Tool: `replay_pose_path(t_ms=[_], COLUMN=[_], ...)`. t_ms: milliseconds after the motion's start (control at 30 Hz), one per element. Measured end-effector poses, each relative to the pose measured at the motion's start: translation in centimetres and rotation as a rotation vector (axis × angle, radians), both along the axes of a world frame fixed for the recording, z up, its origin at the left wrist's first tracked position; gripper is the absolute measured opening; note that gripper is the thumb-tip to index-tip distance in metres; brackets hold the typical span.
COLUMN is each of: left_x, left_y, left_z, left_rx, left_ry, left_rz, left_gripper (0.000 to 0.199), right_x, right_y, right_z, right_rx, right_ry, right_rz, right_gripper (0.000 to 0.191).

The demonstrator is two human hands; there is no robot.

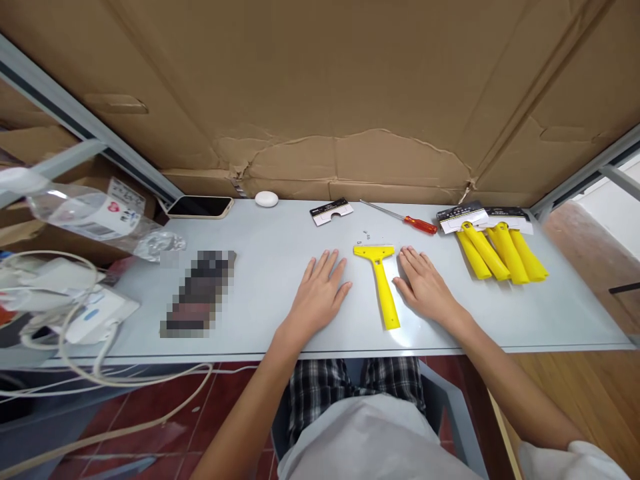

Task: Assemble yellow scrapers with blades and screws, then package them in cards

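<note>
A yellow scraper [383, 287] lies on the grey tabletop, its wide head pointing away from me. To its left my left hand [320, 293] rests flat with the fingers stretched out, holding nothing. My right hand [425, 280] lies flat on the other side, close to the scraper's head but apart from it. Just beyond the scraper are a few tiny metal pieces [367, 235], perhaps screws. Farther back sit a black-and-white card [331, 211] with a cutout and a screwdriver [420, 224] with a red handle.
Several yellow handles [505, 253] with header cards lie at the right. A phone [200, 207], a white oval case [267, 199] and a pixelated object [200, 293] are on the left. A plastic bottle [85, 210] and white cables [75, 320] crowd the left edge. Cardboard [325, 80] stands behind.
</note>
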State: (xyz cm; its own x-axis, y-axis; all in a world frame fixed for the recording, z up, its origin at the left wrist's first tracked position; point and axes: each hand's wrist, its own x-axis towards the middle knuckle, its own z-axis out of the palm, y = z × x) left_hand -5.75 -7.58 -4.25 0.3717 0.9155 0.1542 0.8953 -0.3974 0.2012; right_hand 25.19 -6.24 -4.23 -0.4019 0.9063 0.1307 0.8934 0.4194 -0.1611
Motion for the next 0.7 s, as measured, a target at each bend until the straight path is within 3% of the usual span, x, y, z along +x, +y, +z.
replay_pose_path(t_ms=[400, 700], left_x=[0.1, 1.2], left_y=[-0.1, 1.2], left_z=[0.1, 1.5], left_rx=[-0.023, -0.016], left_ry=[-0.041, -0.031], left_rz=[-0.001, 0.089], left_gripper=[0.06, 0.056], right_x=[0.1, 0.0], right_y=[-0.1, -0.1], right_z=[-0.5, -0.3], right_rx=[0.053, 0.055], right_ry=[0.014, 0.006], right_rz=[0.015, 0.013], right_gripper=[0.071, 0.07])
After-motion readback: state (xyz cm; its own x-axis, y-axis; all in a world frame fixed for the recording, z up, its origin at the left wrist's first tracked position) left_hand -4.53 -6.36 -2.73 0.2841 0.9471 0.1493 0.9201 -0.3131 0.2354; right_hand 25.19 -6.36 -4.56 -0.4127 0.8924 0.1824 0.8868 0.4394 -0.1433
